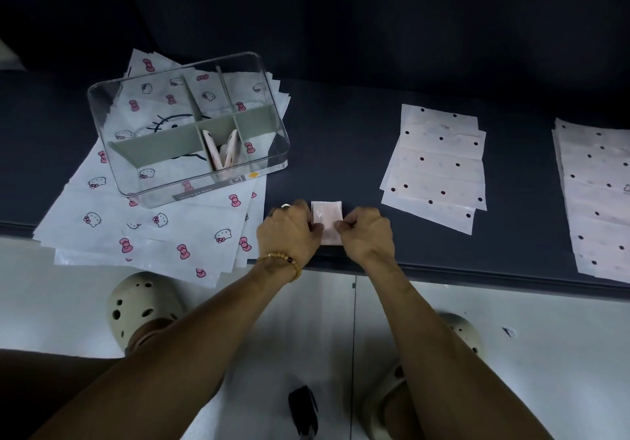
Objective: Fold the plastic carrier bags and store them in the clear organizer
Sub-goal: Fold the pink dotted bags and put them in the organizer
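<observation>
On the left, the clear organizer (pixel 191 126) sits on a pile of cat-print bags (pixel 153 228), with two folded bags (pixel 221 150) already standing in its middle slot. Near the table edge, the left hand (pixel 289 231) and right hand (pixel 366 235) pinch a small folded pink bag (pixel 326 216) lying between them. The folding looks almost done. Next it must be lifted over to the organizer. Dotted bags (pixel 436 167) wait on the right.

Both my hands pinch a small folded pale-pink plastic bag (pixel 326 221) at the dark desk (pixel 341 153) edge: left hand (pixel 289 231), right hand (pixel 366 233). Clear plastic organizer (pixel 112 139) well left, atop cat-print bags (pixel 163 231).
</observation>
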`<act>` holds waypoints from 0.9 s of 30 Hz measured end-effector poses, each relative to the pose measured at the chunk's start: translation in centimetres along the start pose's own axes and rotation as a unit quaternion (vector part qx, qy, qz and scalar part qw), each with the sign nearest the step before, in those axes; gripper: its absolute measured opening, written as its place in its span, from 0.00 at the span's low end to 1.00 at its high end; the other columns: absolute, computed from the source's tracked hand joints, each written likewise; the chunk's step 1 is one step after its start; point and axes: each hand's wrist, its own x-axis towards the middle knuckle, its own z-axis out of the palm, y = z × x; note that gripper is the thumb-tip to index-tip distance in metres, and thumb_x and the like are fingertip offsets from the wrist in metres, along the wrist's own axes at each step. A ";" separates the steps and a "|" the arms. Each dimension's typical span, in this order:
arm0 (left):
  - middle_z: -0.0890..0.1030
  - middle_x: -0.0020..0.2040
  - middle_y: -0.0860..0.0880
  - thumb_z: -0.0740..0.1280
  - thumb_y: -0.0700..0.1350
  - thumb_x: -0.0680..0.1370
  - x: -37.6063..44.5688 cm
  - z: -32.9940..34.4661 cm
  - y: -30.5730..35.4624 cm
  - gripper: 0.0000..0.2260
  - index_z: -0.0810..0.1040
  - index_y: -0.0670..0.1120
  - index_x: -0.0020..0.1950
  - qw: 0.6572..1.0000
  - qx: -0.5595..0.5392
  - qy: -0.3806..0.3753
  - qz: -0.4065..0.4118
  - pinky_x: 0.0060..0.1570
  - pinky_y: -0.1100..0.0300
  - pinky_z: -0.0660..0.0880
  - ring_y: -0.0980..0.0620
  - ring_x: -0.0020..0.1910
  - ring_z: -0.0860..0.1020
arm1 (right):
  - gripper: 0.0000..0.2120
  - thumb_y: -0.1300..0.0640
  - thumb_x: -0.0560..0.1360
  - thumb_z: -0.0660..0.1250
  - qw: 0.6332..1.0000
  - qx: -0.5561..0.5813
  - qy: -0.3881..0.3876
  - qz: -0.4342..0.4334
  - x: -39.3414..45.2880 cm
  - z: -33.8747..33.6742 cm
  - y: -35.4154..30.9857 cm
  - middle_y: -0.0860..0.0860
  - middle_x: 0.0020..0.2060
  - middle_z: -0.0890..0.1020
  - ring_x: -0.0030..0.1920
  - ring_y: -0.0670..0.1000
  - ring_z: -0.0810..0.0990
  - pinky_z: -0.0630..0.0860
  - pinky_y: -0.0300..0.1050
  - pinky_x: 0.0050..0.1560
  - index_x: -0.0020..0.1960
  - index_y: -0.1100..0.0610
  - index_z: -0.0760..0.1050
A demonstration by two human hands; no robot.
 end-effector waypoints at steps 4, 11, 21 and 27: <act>0.72 0.65 0.45 0.71 0.44 0.73 0.4 0.2 -1.2 0.17 0.76 0.48 0.61 0.980 -0.007 0.017 0.199 0.56 0.49 0.70 0.42 0.60 0.71 | 0.09 0.49 0.74 0.69 0.999 -0.043 -0.015 -0.009 0.9 -0.3 -0.3 0.53 0.46 0.83 0.49 0.55 0.81 0.78 0.46 0.48 0.49 0.54 0.79; 0.75 0.61 0.46 0.62 0.44 0.79 -0.1 0.7 -1.5 0.10 0.78 0.44 0.58 0.964 0.072 0.004 0.257 0.58 0.54 0.71 0.45 0.57 0.70 | 0.07 0.57 0.77 0.64 0.969 0.039 0.181 -0.162 -0.9 -0.8 0.7 0.53 0.49 0.79 0.47 0.53 0.78 0.76 0.47 0.48 0.53 0.58 0.77; 0.77 0.54 0.43 0.65 0.42 0.78 -1.6 0.4 -1.6 0.08 0.80 0.40 0.51 0.973 0.055 0.022 0.223 0.54 0.50 0.76 0.44 0.52 0.74 | 0.30 0.43 0.80 0.42 0.929 -0.270 0.043 -0.249 -3.9 1.7 5.8 0.54 0.77 0.54 0.77 0.52 0.50 0.45 0.53 0.76 0.77 0.58 0.55; 0.69 0.71 0.47 0.66 0.42 0.76 -0.1 1.5 0.4 0.22 0.70 0.43 0.70 0.933 0.079 -0.030 0.351 0.70 0.52 0.62 0.48 0.72 0.64 | 0.32 0.40 0.80 0.41 0.914 -0.327 0.008 -0.239 -3.5 1.3 5.5 0.54 0.78 0.49 0.78 0.53 0.46 0.43 0.56 0.76 0.78 0.57 0.47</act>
